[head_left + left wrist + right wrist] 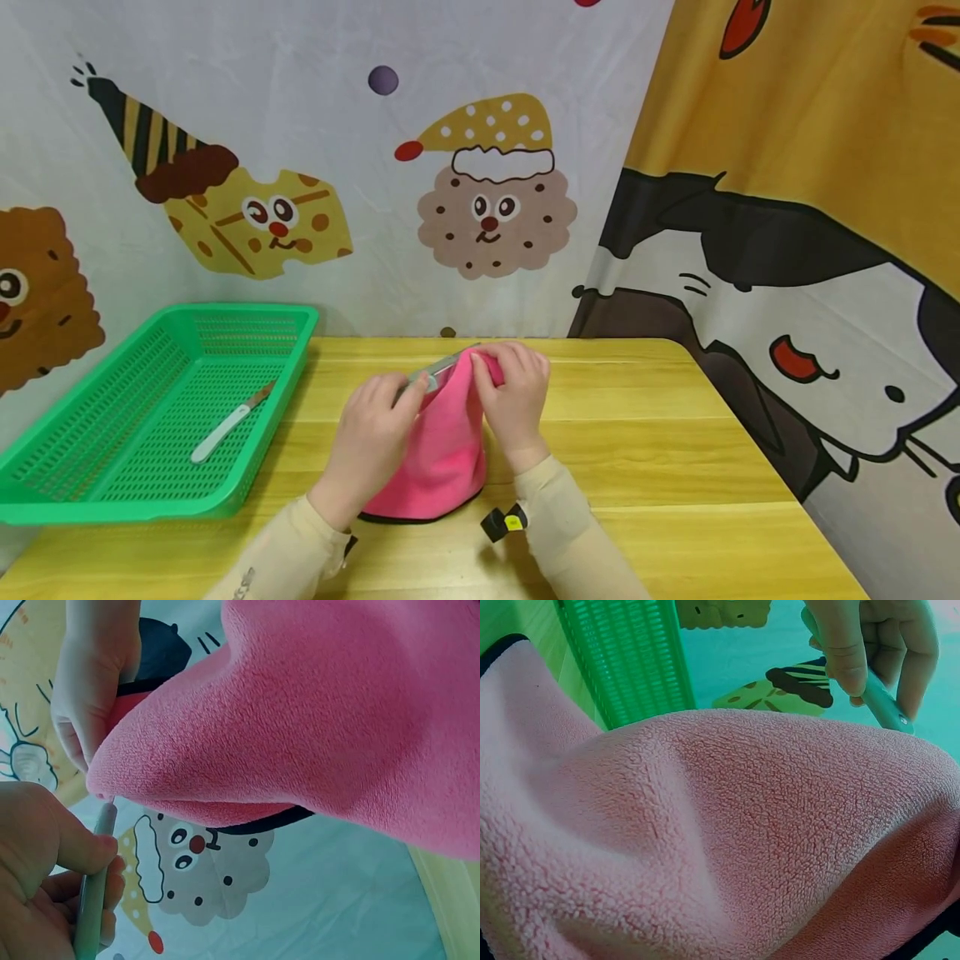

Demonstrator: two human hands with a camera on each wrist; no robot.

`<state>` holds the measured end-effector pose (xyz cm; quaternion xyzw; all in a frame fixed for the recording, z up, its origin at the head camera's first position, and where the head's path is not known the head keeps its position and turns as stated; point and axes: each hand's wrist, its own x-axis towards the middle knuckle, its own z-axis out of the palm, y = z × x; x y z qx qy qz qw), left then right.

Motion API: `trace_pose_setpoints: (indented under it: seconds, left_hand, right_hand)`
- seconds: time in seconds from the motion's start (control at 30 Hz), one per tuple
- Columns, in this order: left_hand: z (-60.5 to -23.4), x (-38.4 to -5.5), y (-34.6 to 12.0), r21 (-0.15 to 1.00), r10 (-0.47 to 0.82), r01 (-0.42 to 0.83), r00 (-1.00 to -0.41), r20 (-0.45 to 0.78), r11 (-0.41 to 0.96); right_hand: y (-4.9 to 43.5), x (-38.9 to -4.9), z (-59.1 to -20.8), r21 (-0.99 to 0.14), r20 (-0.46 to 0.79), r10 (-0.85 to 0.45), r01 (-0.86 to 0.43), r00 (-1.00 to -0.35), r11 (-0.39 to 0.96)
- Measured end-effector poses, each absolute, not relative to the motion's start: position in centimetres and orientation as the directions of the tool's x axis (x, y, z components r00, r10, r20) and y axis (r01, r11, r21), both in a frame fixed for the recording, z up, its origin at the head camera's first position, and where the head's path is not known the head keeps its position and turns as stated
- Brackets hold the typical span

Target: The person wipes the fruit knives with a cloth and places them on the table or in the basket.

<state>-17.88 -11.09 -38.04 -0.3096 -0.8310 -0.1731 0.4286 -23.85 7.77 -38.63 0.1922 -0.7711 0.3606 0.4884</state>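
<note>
My left hand point(375, 429) grips a knife point(94, 900) by its slim pale-green handle, thumb laid along the side. A pink fleecy towel point(442, 458) with black edging hangs in folds, its lower edge at the tabletop. At the top of the towel, my right hand point(516, 400) pinches a gathered fold. The knife's front end meets that fold, and the cloth covers most of the blade in both wrist views. In the right wrist view, the handle's riveted end point(904, 721) shows just above the towel.
A green mesh basket point(303, 367) stands on the left of the wooden table point(637, 450). Inside it lies a small white-handled knife point(225, 429) with a brownish blade. A cartoon-printed curtain point(360, 308) hangs right behind the table's back edge.
</note>
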Motion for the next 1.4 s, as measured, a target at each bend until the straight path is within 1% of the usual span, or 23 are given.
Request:
trace_pose_setpoints:
  seconds: [0.17,0.37,0.47,0.67,0.83,0.93,1.1,1.27,1.4]
  left_hand:
    - [-38.2,-17.9,-11.0,0.056,0.351,0.66,-0.466,0.812,0.749]
    - [-38.3,-17.8,-10.8,0.078,0.338,0.655,-0.484,0.807,0.751]
    - [-38.4,-17.9,-10.7,0.088,0.327,0.652,-0.488,0.81,0.753]
    - [-38.7,-18.0,-10.5,0.118,0.303,0.639,-0.509,0.805,0.76]
    - [-38.6,-17.9,-10.2,0.139,0.287,0.63,-0.526,0.801,0.764]
    - [-38.6,-18.0,-10.2,0.146,0.282,0.625,-0.532,0.798,0.767]
    - [-38.6,-18.1,-10.1,0.14,0.284,0.618,-0.536,0.795,0.774]
    - [-38.6,-17.9,-10.2,0.114,0.304,0.622,-0.524,0.796,0.774]
    - [-38.5,-17.5,-10.5,0.091,0.324,0.632,-0.51,0.797,0.77]
  right_hand:
    - [7.7,-23.8,-38.8,-0.395,0.877,0.065,-0.635,-0.477,0.664]
    - [7.7,-23.8,-38.9,-0.392,0.877,0.059,-0.637,-0.478,0.664]
    - [7.7,-23.9,-39.0,-0.37,0.884,0.04,-0.643,-0.466,0.671]
    - [7.6,-24.1,-39.6,-0.281,0.91,-0.019,-0.651,-0.413,0.705]
    - [7.3,-23.6,-39.8,-0.229,0.914,-0.081,-0.67,-0.397,0.706]
    - [7.1,-23.3,-39.8,-0.214,0.907,-0.124,-0.693,-0.403,0.689]
    - [7.1,-23.2,-39.8,-0.21,0.893,-0.164,-0.712,-0.419,0.67]
    - [7.1,-23.3,-39.7,-0.216,0.9,-0.148,-0.713,-0.411,0.667]
    - [7.2,-23.6,-39.6,-0.244,0.895,-0.125,-0.704,-0.429,0.667]
